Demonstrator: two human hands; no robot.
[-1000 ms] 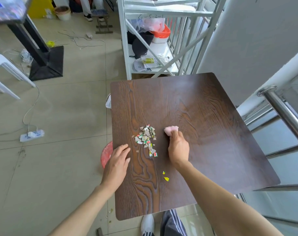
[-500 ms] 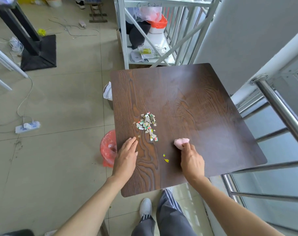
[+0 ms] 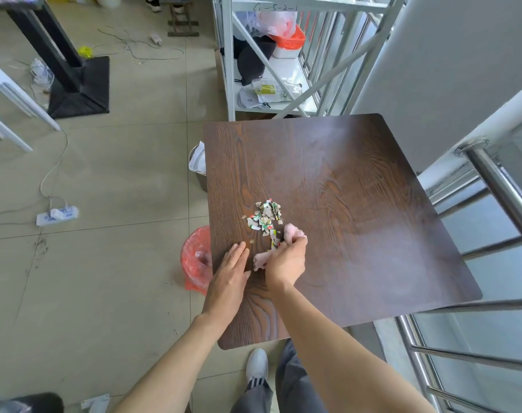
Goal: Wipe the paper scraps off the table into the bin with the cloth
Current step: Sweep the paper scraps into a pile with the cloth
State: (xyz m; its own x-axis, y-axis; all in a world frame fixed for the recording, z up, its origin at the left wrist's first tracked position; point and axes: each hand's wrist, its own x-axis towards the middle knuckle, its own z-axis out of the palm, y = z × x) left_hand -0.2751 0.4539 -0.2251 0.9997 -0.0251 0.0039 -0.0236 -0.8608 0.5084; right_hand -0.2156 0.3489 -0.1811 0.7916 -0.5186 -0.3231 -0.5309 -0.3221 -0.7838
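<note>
A pile of small coloured paper scraps (image 3: 265,217) lies on the dark wooden table (image 3: 358,204), near its left side. My right hand (image 3: 285,262) grips a pink cloth (image 3: 292,232) just below and right of the pile, and the cloth touches the lowest scraps. My left hand (image 3: 230,278) lies flat on the table's left edge, fingers together, holding nothing. On the floor under that edge stands a bin with a red plastic liner (image 3: 195,260), partly hidden by the table.
A second bin (image 3: 197,165) with white paper in it stands by the table's left edge, further back. A white metal rack (image 3: 271,55) stands behind the table. A steel railing (image 3: 498,186) runs along the right. A power strip (image 3: 57,215) and cables lie on the floor.
My right hand has swept the cloth leftward, from the table's near right to the bottom of the pile. The two loose yellow scraps are no longer visible. My left hand stays on the edge.
</note>
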